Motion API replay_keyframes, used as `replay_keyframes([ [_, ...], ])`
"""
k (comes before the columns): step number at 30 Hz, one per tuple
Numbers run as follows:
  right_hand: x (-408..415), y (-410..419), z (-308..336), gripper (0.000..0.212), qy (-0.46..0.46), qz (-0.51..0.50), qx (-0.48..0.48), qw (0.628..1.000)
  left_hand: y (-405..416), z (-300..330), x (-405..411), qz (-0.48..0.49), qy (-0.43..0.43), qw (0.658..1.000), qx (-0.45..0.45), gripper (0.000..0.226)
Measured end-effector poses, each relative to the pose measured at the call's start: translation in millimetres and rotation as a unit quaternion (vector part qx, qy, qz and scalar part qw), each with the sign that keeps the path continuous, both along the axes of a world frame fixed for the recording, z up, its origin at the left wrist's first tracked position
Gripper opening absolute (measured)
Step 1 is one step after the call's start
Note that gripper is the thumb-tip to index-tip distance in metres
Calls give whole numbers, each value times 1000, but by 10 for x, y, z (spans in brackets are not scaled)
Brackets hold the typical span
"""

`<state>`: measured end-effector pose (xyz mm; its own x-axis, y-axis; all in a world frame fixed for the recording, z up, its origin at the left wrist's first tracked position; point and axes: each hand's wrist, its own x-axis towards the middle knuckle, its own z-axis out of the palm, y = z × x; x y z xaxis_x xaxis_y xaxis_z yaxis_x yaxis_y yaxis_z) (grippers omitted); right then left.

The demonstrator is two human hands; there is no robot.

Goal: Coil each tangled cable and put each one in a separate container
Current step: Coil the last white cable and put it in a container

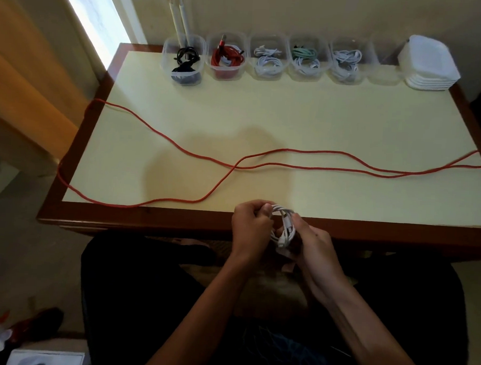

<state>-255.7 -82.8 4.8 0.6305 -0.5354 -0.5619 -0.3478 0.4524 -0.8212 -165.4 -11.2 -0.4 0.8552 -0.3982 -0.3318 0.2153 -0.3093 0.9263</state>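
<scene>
White cable: a small coil of white cable (pixel 284 224) sits between both hands, just past the near edge of the desk (pixel 319 116), held above the person's lap.
Left hand: the left hand (pixel 249 229) has its fingers curled round the left side of the coil and grips it.
Right hand: the right hand (pixel 312 244) pinches the right side of the coil, thumb on top; a plug end hangs at the bottom of the coil.
Red cable: a long red cable (pixel 262 162) lies loose across the desk from the left edge to the right edge, crossing itself near the middle and drooping over the near left corner.
Containers: a row of clear containers (pixel 267 58) stands along the far edge; five hold coiled cables, black, red, white, green with white, and white; the sixth container (pixel 383 64) looks empty.
Lids: a stack of lids (pixel 429 65) stands at the far right corner.
</scene>
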Motion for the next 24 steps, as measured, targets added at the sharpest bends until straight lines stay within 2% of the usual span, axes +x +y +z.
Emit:
replay_keyframes([
  [9,-43,-498,49,36,-12,35,-139,990,-383,36,208,-76,-41,996,-30,15],
  [11,-52,-679,31,33,-10,13,-163,987,-540,18,276,-106,-73,991,-23,13],
  [14,-82,-1030,-40,39,9,-71,-216,974,-805,10,391,-135,-157,978,11,14],
  [18,-152,-1438,-143,46,32,-133,-291,947,-1197,-52,663,-153,-283,942,95,16],
  [21,-156,-1640,-250,48,37,-173,-300,937,-1602,-121,932,-186,-362,899,161,15],
  [24,-84,-1784,-307,44,22,-210,-310,927,-2022,-183,1165,-221,-394,852,264,33],
])
